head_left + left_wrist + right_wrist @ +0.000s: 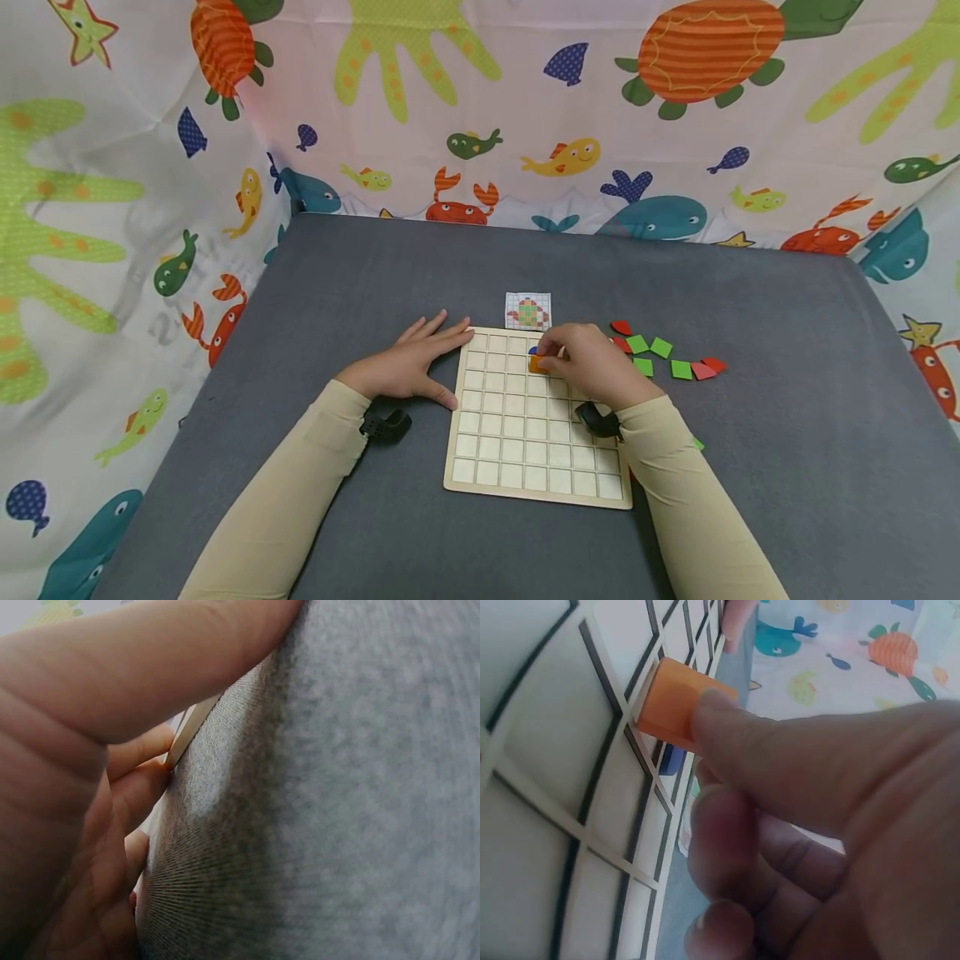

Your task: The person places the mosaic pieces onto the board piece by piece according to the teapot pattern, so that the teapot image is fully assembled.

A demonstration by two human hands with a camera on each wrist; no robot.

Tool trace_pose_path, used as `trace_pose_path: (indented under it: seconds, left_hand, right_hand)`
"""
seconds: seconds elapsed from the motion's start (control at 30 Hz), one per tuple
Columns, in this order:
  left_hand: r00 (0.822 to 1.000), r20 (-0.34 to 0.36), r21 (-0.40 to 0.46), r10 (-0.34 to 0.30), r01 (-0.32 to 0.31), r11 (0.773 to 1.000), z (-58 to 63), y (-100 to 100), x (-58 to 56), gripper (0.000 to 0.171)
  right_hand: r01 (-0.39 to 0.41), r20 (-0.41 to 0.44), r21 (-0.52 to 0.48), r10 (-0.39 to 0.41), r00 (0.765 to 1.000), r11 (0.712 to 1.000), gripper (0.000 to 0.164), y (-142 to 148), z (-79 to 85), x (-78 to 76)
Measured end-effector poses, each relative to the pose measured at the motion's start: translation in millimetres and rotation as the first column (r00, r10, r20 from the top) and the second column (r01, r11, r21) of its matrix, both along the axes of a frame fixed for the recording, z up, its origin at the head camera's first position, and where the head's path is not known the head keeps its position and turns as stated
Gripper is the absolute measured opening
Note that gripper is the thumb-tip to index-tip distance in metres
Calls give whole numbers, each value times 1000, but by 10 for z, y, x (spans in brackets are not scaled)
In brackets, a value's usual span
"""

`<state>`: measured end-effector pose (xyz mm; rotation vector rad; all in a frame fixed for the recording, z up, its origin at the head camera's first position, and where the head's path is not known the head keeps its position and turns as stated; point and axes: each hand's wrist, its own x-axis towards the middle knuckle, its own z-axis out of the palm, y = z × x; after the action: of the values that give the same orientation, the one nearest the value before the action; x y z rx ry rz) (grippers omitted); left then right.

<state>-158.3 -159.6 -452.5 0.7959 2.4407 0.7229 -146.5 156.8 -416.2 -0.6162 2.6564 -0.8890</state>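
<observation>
A pale wooden grid board (536, 495) lies flat on the grey surface. My right hand (592, 362) pinches an orange square tile (671, 697) between thumb and fingers at the board's upper part. In the right wrist view, the tile stands tilted against a cell of the grid; whether it is fully seated I cannot tell. Just beyond it a blue piece (672, 760) sits in the far row, partly hidden. My left hand (408, 362) lies with spread fingers at the board's left edge, its thumb and a fingertip touching the frame.
A small card (528, 298) with a coloured grid picture lies behind the board. Loose green tiles (662, 347) and red pieces (621, 327) are scattered to the right. A green piece (699, 444) shows partly beside the right sleeve. Patterned cloth (510, 75) rises behind the table.
</observation>
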Motion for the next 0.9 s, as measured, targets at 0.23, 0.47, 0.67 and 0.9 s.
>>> trace_pose_path:
  seconds: [0.23,0.47,0.67,0.9]
  left_hand:
    - [1000,-3,16,-2,2,1000,-1,-1,0,118]
    - [1000,1,5,6,-6,1000,-23,1,-10,117]
    - [1000,3,6,1,-1,1000,-20,6,-17,117]
    - [1000,8,-1,5,-5,1000,-31,4,-21,118]
  right_hand:
    - [4,-45,33,-3,999,999,5,-24,-49,6]
    - [-5,-97,35,8,995,999,4,-24,-128,1]
    - [-7,-112,26,10,994,1000,5,1,-134,11]
    - [43,-76,28,-40,996,999,5,92,-107,-19]
